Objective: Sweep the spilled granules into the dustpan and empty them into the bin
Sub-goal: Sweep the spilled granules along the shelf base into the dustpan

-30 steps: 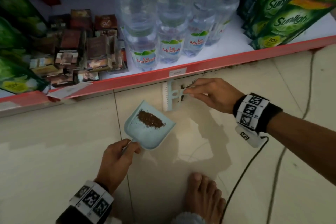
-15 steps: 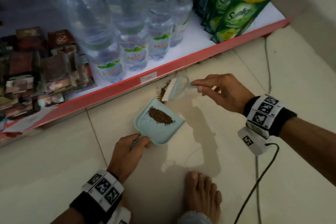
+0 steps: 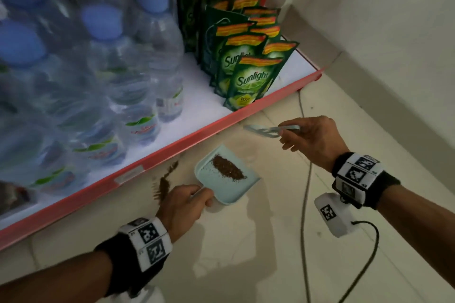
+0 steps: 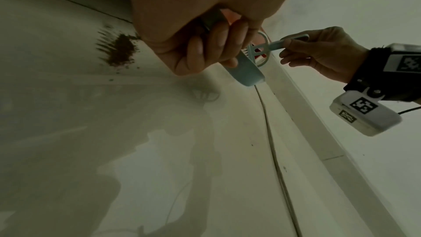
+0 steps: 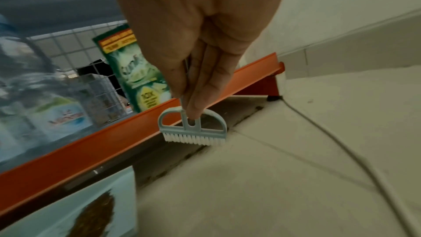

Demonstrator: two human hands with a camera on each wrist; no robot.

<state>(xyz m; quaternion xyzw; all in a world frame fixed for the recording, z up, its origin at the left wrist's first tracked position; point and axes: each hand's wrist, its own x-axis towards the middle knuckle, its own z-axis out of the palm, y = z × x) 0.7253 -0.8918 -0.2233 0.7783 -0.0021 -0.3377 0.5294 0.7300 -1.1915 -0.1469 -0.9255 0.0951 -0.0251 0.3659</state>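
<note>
My left hand [image 3: 183,204] grips the handle of a pale blue dustpan [image 3: 227,174], lifted a little off the tiled floor, with a heap of brown granules [image 3: 227,168] inside. More granules [image 3: 163,186] lie swept into a streaky patch on the floor left of the pan, near the shelf's red edge; the same patch of granules [image 4: 120,49] shows in the left wrist view. My right hand [image 3: 312,138] pinches the handle of a small pale blue brush [image 3: 264,129], held in the air to the right of the pan. Its white bristles [image 5: 194,139] point down at the floor.
A low shelf with a red front edge [image 3: 172,147] carries water bottles [image 3: 138,81] and green Sunlight pouches [image 3: 251,79]. A grey cable [image 3: 305,192] runs across the floor by my right wrist. A pale wall [image 3: 381,32] closes the corner on the right.
The brush has left the floor by the shelf and moved right, raised in my right hand. The dustpan has lifted and shifted right; a granule patch now lies exposed to its left. My view swung right.
</note>
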